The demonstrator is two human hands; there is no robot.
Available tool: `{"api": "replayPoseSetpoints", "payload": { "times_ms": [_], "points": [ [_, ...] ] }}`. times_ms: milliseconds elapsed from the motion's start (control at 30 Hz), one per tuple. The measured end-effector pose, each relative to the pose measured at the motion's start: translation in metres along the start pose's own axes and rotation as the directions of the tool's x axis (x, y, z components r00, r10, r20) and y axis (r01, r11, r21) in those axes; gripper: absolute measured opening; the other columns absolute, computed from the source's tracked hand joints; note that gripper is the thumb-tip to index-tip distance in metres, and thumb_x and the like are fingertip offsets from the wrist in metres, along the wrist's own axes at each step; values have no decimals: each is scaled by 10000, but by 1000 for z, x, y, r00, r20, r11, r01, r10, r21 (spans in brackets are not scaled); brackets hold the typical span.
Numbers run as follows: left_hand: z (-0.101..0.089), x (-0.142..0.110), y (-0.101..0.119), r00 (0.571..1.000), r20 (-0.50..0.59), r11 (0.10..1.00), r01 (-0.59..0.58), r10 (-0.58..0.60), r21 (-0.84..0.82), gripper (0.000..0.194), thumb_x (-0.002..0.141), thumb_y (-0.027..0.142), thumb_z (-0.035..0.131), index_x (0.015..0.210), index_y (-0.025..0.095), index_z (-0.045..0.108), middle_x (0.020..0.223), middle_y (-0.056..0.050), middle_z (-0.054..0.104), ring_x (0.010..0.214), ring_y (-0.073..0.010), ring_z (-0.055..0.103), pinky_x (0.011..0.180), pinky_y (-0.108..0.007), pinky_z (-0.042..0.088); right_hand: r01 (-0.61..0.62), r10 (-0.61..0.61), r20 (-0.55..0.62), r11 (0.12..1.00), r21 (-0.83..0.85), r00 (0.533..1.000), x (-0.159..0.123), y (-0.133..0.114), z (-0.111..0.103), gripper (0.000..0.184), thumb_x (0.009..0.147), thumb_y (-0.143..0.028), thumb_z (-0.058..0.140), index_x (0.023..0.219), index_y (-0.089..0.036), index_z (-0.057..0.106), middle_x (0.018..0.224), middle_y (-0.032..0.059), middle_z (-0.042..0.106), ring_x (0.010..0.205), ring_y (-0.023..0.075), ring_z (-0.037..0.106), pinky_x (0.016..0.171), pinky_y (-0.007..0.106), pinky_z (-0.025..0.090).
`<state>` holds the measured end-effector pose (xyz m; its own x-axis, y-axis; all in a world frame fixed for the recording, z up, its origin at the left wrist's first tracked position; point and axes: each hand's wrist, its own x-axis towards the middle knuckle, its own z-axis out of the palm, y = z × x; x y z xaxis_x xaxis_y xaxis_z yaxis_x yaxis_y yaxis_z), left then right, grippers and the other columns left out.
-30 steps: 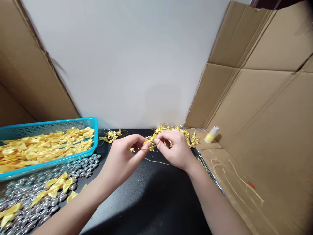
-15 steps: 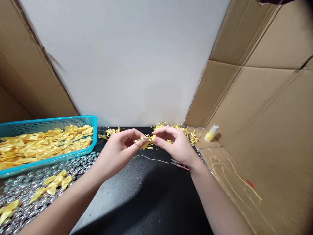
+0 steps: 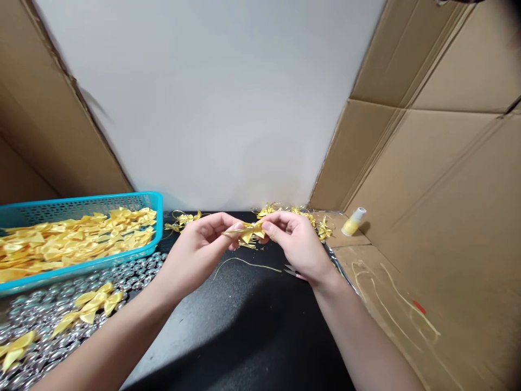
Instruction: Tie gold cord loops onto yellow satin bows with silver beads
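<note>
Between my two hands, a yellow ribbon bow (image 3: 253,232) is held just above the black table (image 3: 244,315). My left hand (image 3: 205,239) is closed, pinching the bow's left side along with a thin gold strand. On the other side, my right hand (image 3: 295,239) has thumb and forefinger shut on the bow's right end. Under my right wrist lies a pair of small scissors (image 3: 293,271), its pink handle mostly covered. A loose gold cord (image 3: 248,263) curves across the table below the bow. Cut strands (image 3: 247,245) show behind my fingers.
At left, a blue basket (image 3: 159,228) holds many yellow bows, beside a spread of shiny silver beads (image 3: 138,271) with several bows (image 3: 95,304) on top. Finished-looking bows with gold strands (image 3: 268,210) pile by the wall. A thread spool (image 3: 353,221) stands on cardboard at right.
My right hand has shifted slightly, its thumb now lying across the bow's right end. More of the bow shows between my fingers. The scissors' handle is more covered.
</note>
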<state>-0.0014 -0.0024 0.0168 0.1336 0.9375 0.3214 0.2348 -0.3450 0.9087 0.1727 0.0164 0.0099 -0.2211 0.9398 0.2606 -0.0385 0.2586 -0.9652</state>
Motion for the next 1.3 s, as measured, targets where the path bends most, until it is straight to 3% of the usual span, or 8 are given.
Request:
{"api": "replayPoseSetpoints", "payload": {
  "times_ms": [267,500,633,767,867,1067,1167,1300],
  "points": [
    [2,-7,0,997,-61,990,-32,41,139,236,832,388,619,737,173,637,652,-6,650,589,-123,563,535,-219,431,115,-115,14,963,-245,993,-4,-2,0,105,747,-261,705,736,-176,644,720,7,674,677,132,614,670,280,497],
    [0,-6,-2,991,-115,985,-50,70,166,275,839,421,609,734,167,618,646,-13,646,594,-134,570,532,-227,427,103,-99,46,989,-108,994,-1,-3,-4,108,746,-242,702,667,-176,669,676,5,678,658,131,620,662,283,502],
    [-1,-4,-3,994,-86,985,-54,69,165,279,858,410,579,720,169,602,612,11,592,562,-114,531,516,-212,413,128,-120,50,967,-219,991,-1,-2,-6,66,793,-219,655,754,-192,700,763,19,714,716,152,640,707,313,517],
    [1,-3,-2,996,-52,986,-59,68,155,243,855,375,586,721,172,598,627,13,594,572,-109,526,524,-208,419,402,-451,30,760,-511,892,-7,-4,-1,281,743,-202,735,1018,-234,694,1018,45,696,919,193,623,840,365,497],
    [4,-3,-1,997,-29,993,-62,65,98,224,835,360,614,715,171,606,627,10,605,569,-108,542,520,-206,443,509,-553,94,668,-544,828,-11,-4,3,102,830,-184,656,902,-225,715,863,34,683,807,164,622,761,332,504],
    [4,-2,-8,997,36,994,-68,72,-86,174,742,272,732,879,190,662,795,-11,699,715,-132,659,662,-234,558,355,-398,-57,867,-351,915,-8,0,4,76,802,-165,662,765,-207,713,755,14,708,705,145,656,679,295,537],
    [2,-2,-10,990,60,991,-121,124,-47,243,723,260,757,945,195,681,825,-21,716,717,-135,662,689,-251,574,263,-283,-87,946,-191,955,-5,2,3,37,781,-192,678,776,-196,715,777,23,732,715,154,688,690,303,566],
    [0,-4,-7,972,85,973,-223,218,55,308,707,263,774,993,201,677,863,-29,728,737,-148,666,709,-269,579,243,-257,-112,962,-128,960,-6,3,4,21,760,-203,703,775,-193,713,781,29,739,726,161,702,712,318,578]
  ]
}}
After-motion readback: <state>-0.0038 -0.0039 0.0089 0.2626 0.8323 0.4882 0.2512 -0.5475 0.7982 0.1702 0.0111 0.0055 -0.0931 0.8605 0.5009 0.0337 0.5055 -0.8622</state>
